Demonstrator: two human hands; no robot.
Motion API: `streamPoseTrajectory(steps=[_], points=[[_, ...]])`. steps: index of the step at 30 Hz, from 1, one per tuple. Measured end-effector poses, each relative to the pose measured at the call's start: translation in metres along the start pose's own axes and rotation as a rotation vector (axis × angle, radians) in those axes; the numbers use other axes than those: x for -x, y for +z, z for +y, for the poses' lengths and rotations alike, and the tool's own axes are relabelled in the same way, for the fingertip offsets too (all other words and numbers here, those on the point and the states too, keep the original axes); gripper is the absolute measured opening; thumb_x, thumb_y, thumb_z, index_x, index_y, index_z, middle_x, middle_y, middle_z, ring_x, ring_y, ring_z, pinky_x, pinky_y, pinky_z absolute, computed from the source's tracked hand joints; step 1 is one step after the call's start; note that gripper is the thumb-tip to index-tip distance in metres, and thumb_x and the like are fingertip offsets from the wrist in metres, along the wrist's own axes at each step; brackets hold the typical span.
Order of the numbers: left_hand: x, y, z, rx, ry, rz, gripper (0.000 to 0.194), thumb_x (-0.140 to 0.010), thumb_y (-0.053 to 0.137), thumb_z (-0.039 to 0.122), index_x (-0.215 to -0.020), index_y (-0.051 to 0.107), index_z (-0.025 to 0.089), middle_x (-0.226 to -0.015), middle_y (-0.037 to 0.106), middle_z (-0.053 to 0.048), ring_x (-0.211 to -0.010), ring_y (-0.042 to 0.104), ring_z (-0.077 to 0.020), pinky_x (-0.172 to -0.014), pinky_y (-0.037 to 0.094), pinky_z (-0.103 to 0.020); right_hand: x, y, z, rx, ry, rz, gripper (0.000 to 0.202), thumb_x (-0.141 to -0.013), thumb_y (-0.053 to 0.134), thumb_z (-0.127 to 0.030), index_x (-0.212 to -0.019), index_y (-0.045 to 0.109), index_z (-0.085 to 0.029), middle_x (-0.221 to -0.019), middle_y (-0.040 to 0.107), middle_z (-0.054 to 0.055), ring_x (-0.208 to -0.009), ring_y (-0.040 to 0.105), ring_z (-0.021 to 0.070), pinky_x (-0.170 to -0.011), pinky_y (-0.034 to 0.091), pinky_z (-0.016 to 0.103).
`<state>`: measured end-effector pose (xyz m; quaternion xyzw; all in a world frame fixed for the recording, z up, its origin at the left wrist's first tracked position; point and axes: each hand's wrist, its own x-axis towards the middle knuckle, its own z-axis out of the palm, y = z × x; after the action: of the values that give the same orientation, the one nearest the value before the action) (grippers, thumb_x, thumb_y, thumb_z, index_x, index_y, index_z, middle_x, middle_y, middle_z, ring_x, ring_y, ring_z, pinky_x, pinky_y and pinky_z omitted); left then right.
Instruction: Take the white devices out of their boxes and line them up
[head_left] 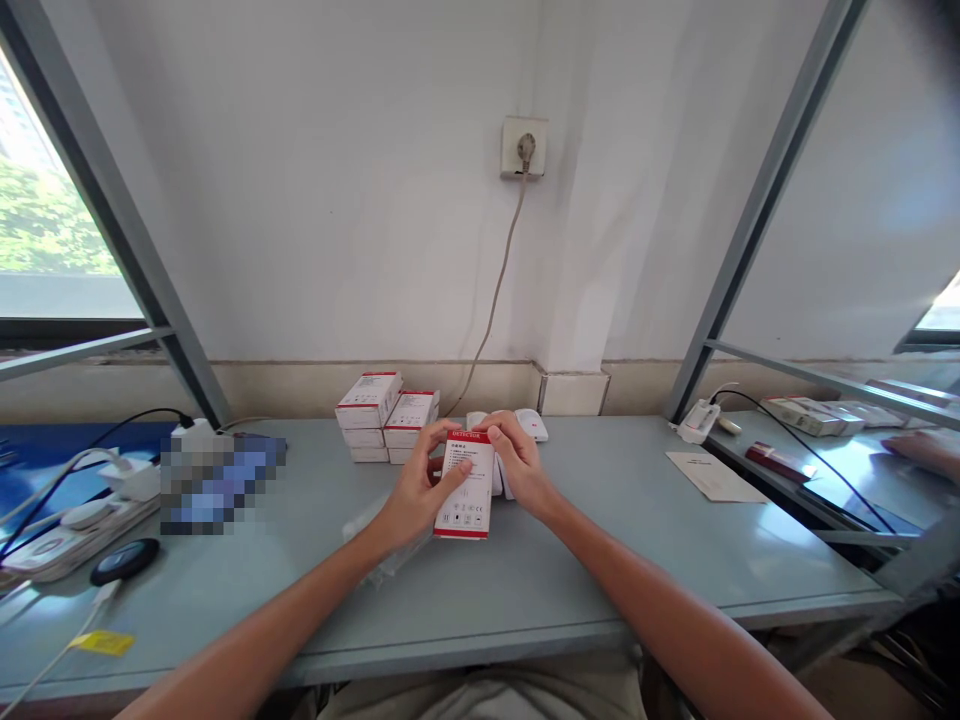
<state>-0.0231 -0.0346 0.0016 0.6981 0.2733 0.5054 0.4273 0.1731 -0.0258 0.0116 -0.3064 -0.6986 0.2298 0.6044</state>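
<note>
A white and red cardboard box (462,505) marked "DETECTOR" stands upright over the table in front of me. My left hand (415,490) is closed around its left side, with the thumb across the printed face. At the top right corner, my right hand (523,468) pinches the box's upper edge; some of its fingertips are hidden. Behind the hands lie white plastic devices (532,425), partly covered by the box and my right hand. Crumpled clear plastic (394,562) lies under my left wrist. Similar boxes (369,402) are stacked to the left, near the wall.
On the left are a power strip (45,548), a black round device (124,562) and a blurred-out phone-like item (225,495). A paper sheet (716,477) and white charger (697,420) lie right. Metal posts flank the table (585,585). Another person's hand (919,447) shows far right.
</note>
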Motion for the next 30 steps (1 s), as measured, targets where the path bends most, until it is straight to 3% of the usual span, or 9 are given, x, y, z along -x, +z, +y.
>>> streamPoseTrajectory(steps=[4, 9, 13, 16, 20, 23, 25, 27, 30], points=[[-0.002, 0.001, 0.001, 0.047, 0.007, 0.045, 0.050, -0.100, 0.074, 0.049, -0.137, 0.046, 0.030, -0.135, 0.063, -0.007, -0.090, 0.071, -0.0161, -0.068, 0.062, -0.027, 0.005, 0.001, -0.004, 0.133, -0.072, -0.074, 0.028, -0.109, 0.055, -0.047, -0.127, 0.067, -0.029, -0.125, 0.065, 0.009, -0.121, 0.063, 0.0249, -0.102, 0.057, 0.043], [-0.005, 0.004, -0.001, 0.037, 0.089, 0.214, 0.051, -0.096, 0.078, 0.049, -0.129, 0.044, 0.029, -0.127, 0.064, -0.005, -0.102, 0.071, -0.0185, -0.081, 0.063, -0.030, 0.014, 0.006, -0.004, 0.279, -0.149, -0.122, 0.075, -0.101, 0.070, -0.045, -0.166, 0.035, -0.034, -0.161, 0.043, 0.015, -0.148, 0.049, 0.0314, -0.116, 0.054, 0.053], [-0.010, 0.002, -0.003, 0.057, 0.134, 0.409, 0.054, -0.096, 0.078, 0.052, -0.128, 0.040, 0.030, -0.130, 0.062, -0.005, -0.100, 0.070, -0.0172, -0.079, 0.063, -0.029, 0.017, 0.009, 0.003, 0.445, -0.250, -0.210, 0.115, -0.084, 0.089, -0.054, -0.173, 0.018, -0.035, -0.169, 0.035, 0.018, -0.158, 0.039, 0.0394, -0.125, 0.044, 0.063], [-0.012, -0.001, -0.002, 0.021, 0.140, 0.500, 0.053, -0.098, 0.074, 0.054, -0.128, 0.037, 0.030, -0.132, 0.061, -0.007, -0.102, 0.070, -0.0191, -0.080, 0.063, -0.032, 0.018, 0.012, 0.007, 0.539, -0.322, -0.260, 0.115, -0.082, 0.091, -0.050, -0.172, 0.021, -0.037, -0.166, 0.041, 0.018, -0.155, 0.043, 0.0414, -0.124, 0.044, 0.066], [-0.012, 0.000, 0.001, 0.020, 0.171, 0.419, 0.049, -0.102, 0.068, 0.054, -0.133, 0.037, 0.032, -0.146, 0.055, -0.009, -0.115, 0.068, -0.0220, -0.089, 0.063, -0.037, 0.017, 0.013, 0.009, 0.590, -0.342, -0.210, 0.102, -0.086, 0.081, -0.027, -0.171, 0.025, -0.035, -0.162, 0.047, 0.017, -0.150, 0.050, 0.0395, -0.120, 0.048, 0.062], [-0.010, 0.002, 0.001, 0.033, 0.202, 0.283, 0.052, -0.104, 0.065, 0.054, -0.145, 0.038, 0.034, -0.162, 0.043, -0.012, -0.129, 0.064, -0.0240, -0.099, 0.061, -0.041, 0.009, 0.002, 0.012, 0.613, -0.337, -0.126, 0.095, -0.086, 0.074, -0.023, -0.169, 0.029, -0.032, -0.159, 0.049, 0.018, -0.145, 0.053, 0.0390, -0.117, 0.051, 0.061], [-0.006, 0.001, 0.001, -0.042, 0.202, 0.226, 0.059, -0.106, 0.063, 0.051, -0.155, 0.033, 0.034, -0.167, 0.039, -0.013, -0.131, 0.063, -0.0246, -0.101, 0.059, -0.042, -0.001, -0.015, 0.017, 0.666, -0.314, -0.074, 0.085, -0.088, 0.072, -0.026, -0.165, 0.036, -0.032, -0.151, 0.054, 0.017, -0.138, 0.057, 0.0376, -0.112, 0.054, 0.059], [-0.003, -0.004, 0.000, -0.220, 0.190, 0.195, 0.059, -0.107, 0.062, 0.048, -0.157, 0.034, 0.033, -0.161, 0.048, -0.013, -0.122, 0.065, -0.0238, -0.093, 0.058, -0.039, -0.013, -0.040, 0.024, 0.745, -0.265, 0.046, 0.076, -0.089, 0.070, -0.030, -0.161, 0.044, -0.030, -0.146, 0.055, 0.018, -0.132, 0.059, 0.0375, -0.108, 0.054, 0.058], [-0.002, -0.013, -0.003, -0.598, 0.201, 0.053, 0.030, -0.109, 0.057, 0.045, -0.134, 0.055, 0.028, -0.129, 0.066, -0.008, -0.098, 0.065, -0.0211, -0.081, 0.052, -0.035, -0.027, -0.084, 0.037, 0.965, -0.065, 0.267, 0.067, -0.090, 0.064, -0.031, -0.155, 0.050, -0.020, -0.140, 0.056, 0.020, -0.130, 0.055, 0.0384, -0.112, 0.048, 0.058]])
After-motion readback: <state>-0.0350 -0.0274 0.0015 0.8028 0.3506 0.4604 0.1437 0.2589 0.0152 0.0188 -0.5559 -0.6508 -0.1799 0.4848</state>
